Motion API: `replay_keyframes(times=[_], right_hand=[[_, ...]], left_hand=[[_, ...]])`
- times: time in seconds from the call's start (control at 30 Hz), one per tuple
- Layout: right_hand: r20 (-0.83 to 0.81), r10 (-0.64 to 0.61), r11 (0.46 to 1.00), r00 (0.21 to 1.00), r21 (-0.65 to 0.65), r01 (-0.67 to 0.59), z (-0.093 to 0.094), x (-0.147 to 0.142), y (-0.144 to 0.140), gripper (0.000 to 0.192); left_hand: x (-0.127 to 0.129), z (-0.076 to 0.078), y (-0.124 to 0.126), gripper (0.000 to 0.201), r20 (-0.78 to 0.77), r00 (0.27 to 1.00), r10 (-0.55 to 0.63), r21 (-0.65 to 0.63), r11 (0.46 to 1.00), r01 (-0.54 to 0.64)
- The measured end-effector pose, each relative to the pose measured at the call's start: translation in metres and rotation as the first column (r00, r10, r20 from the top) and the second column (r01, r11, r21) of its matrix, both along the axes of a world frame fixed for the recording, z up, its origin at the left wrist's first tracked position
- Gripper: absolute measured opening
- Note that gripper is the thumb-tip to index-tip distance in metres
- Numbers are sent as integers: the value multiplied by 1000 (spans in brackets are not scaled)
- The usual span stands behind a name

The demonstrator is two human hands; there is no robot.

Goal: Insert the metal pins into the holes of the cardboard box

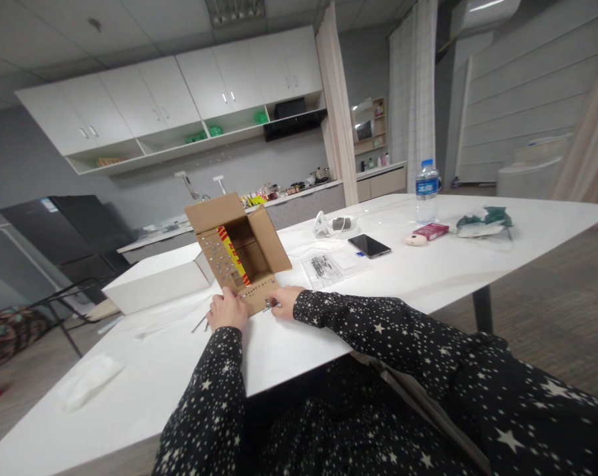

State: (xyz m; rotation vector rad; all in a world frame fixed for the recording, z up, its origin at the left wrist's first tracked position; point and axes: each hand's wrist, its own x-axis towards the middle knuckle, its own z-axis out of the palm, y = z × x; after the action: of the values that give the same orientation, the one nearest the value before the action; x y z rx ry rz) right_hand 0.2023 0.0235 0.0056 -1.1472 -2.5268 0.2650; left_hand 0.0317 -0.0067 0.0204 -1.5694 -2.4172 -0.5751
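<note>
An open cardboard box [274,244] sits tilted on the white table in front of me, its flaps spread and its dark inside facing me. Red and yellow tape runs down one flap, which is dotted with small shiny specks; a row of holes marks the lower flap. My left hand [227,309] is curled against the box's lower left corner. At the right end of the lower flap, the fingers of my right hand [286,302] are pinched together; what is between them is too small to tell. Thin dark rods [200,324] lie beside my left hand.
A long white box [155,281] stands left of the cardboard box. Rightward lie a clear plastic bag [331,268], a phone [370,245], a white cabled device [335,226], a pink box [432,231], a water bottle [427,192] and a green-and-white bundle [485,222]. Crumpled white material [91,380] lies front left.
</note>
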Motion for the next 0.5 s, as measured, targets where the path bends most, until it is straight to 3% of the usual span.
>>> replay_keyframes(times=[0.17,0.27,0.4,0.5], right_hand=[[10,12,1000,1000,-14,-12,1,0,0,28],[25,2,1000,1000,-17,-2,2,0,-1,28],[23,-8,1000,1000,-14,8,4,0,-2,30],[12,15,1000,1000,-10,-14,5,1,-3,32]], left_hand=[[-1,4,1,30,-20,997,-70,63,995,71],[0,4,3,25,-72,971,-229,46,972,232],[3,0,6,19,-132,859,-495,-19,867,497],[3,-3,7,20,-127,781,-612,-31,789,613]])
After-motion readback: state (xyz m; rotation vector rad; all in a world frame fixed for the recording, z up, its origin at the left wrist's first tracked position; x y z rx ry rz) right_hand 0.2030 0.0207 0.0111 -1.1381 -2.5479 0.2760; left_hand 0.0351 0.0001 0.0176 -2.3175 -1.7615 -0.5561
